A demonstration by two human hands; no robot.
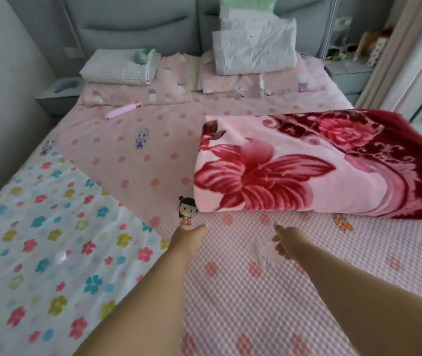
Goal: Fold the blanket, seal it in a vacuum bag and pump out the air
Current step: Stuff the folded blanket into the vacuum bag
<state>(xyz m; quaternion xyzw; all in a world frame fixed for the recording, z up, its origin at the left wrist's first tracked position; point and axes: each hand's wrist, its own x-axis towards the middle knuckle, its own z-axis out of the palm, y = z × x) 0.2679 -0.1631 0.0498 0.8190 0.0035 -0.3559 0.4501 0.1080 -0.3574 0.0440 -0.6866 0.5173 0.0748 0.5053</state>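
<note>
A thick pink and dark red flowered blanket (315, 165) lies folded on the right half of the bed. A clear vacuum bag (50, 240) printed with coloured flowers is spread flat on the left. A pink hand pump (124, 111) lies far back near the pillows. My left hand (188, 237) reaches forward just short of the blanket's near left corner, holding nothing. My right hand (285, 241) stretches toward the blanket's near edge with fingers loosely extended, also holding nothing. Both hands hover over the bedsheet, apart from the blanket.
The bed has a pink dotted sheet (243, 291). Folded white bedding (121, 68) and a white pillow (255, 51) rest against the grey headboard. A grey nightstand (58, 95) stands at the left, a cluttered side table (348, 70) at the right.
</note>
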